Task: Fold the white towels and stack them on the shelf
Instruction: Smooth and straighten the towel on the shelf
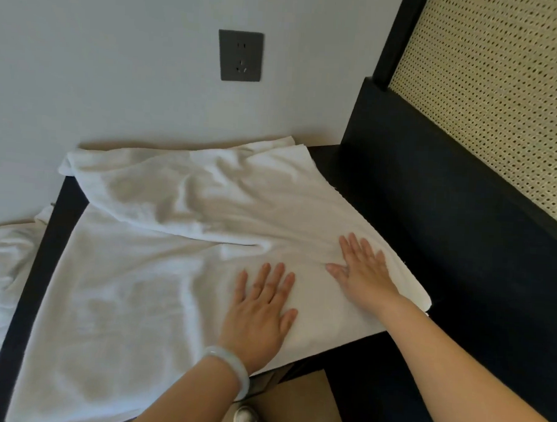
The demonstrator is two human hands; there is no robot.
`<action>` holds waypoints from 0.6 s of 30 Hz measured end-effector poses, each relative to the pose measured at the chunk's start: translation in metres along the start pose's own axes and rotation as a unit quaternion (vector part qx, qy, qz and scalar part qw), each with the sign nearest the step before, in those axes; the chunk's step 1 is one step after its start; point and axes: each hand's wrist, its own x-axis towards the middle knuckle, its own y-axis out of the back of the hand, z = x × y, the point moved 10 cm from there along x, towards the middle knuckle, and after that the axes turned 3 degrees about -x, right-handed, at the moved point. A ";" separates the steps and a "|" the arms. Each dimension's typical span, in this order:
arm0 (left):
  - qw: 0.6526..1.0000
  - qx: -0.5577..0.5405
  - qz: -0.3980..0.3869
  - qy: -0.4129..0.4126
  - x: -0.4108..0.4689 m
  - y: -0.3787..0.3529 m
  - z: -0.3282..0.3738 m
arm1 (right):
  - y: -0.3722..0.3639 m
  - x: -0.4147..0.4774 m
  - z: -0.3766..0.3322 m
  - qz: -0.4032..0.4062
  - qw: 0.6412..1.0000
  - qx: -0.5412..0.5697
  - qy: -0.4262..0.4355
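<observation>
On the black table (56, 233), a white towel (133, 284) spread over nearly the whole top, rumpled and doubled over along the table's far side. Pressed flat on it toward the table's right end, left hand (260, 309) and right hand (362, 272), fingers straight and slightly fanned, gripping nothing. Pale bangle (232, 368) on the left wrist. Off the table's left end, a second white towel (0, 262) in a heap. Above the table, a dark wall socket (240, 55); to the table's right, a cane headboard (499, 93).

Soft, even daylight w/ faint shadows in towel (174, 225) folds; wide-angle bending at edges, slightly soft focus.
</observation>
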 end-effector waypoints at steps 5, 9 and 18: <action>0.992 -0.061 0.088 0.064 -0.010 0.036 -0.064 | 0.028 0.009 -0.059 0.122 0.990 -0.005 0.072; 0.960 -0.034 0.123 0.250 -0.053 0.062 -0.183 | 0.014 0.013 -0.133 0.140 0.972 -0.031 0.186; 0.954 -0.022 0.084 0.286 -0.116 0.038 -0.180 | -0.011 -0.033 -0.120 0.096 0.982 -0.071 0.146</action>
